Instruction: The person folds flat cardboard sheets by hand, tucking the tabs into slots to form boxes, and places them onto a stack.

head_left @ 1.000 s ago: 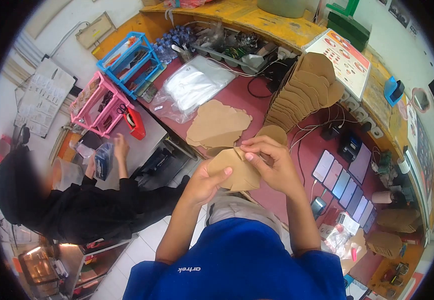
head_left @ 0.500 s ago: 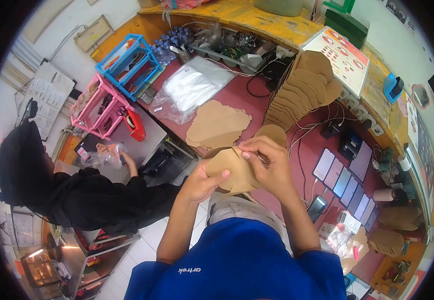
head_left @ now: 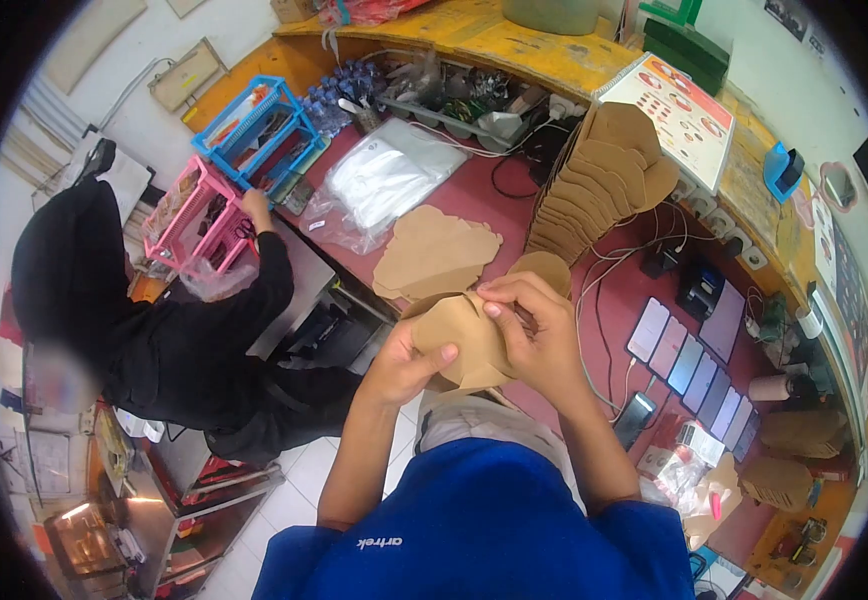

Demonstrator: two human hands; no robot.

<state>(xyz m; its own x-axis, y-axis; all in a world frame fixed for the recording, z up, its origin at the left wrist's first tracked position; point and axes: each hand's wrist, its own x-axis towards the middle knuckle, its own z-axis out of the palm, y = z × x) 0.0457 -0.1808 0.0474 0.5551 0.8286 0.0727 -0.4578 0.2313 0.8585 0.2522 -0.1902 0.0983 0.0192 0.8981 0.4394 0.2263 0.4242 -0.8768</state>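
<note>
A brown cardboard food box (head_left: 462, 335), partly folded, is in both my hands just in front of my body. My left hand (head_left: 400, 362) grips its left side, with the thumb lying across a panel. At the upper right edge my right hand (head_left: 534, 325) pinches a flap between thumb and fingers. Just beyond lie flat cardboard blanks (head_left: 434, 252) on the red table (head_left: 544, 395). A long nested stack of brown boxes (head_left: 594, 175) leans further back, with a single brown piece (head_left: 544, 268) near its front end.
To the left a person in black (head_left: 184, 350) reaches toward a blue rack (head_left: 259, 135) and a pink basket (head_left: 194, 215). Clear plastic bags (head_left: 384, 175) lie at the back. Several phones (head_left: 694, 365) and loose cables (head_left: 594, 290) occupy the right side.
The person in black has turned and raised an arm from the plastic bag to the racks, hiding the red tape dispenser. My hands and the food box stay almost the same.
</note>
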